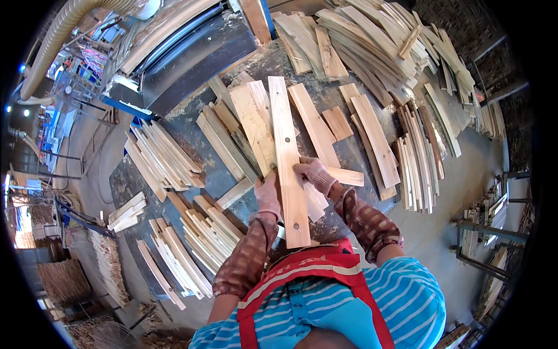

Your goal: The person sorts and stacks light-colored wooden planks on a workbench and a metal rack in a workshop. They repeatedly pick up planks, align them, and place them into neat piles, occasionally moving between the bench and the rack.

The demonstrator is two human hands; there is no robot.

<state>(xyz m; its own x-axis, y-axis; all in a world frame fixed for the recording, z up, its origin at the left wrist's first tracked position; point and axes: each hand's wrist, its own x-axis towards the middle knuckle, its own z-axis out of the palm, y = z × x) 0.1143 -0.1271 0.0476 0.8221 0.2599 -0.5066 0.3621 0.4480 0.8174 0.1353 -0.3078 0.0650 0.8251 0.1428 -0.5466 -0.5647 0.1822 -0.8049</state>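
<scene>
A long, pale wooden plank [286, 139] with dark knots lies lengthwise in front of me, its near end close to my red apron. My left hand [268, 196], in a light pinkish glove with bare fingertips, is closed at its left edge; the fingers under the wood are hidden. From the other side my right hand [315, 174], gloved alike, grips the right edge with the thumb near the top face. Left of the plank lies a wider, yellowish board [254, 119]. A reddish-brown board [314, 122] rests to its right.
Sorted strips [163, 154] and more stacks cover the dark table [195, 139] on the left. A large board heap [372, 46] fills the far right, with upright-edged strips [417, 157] nearer. A dark-topped machine [197, 67] stands at far left, below a ribbed hose [52, 38].
</scene>
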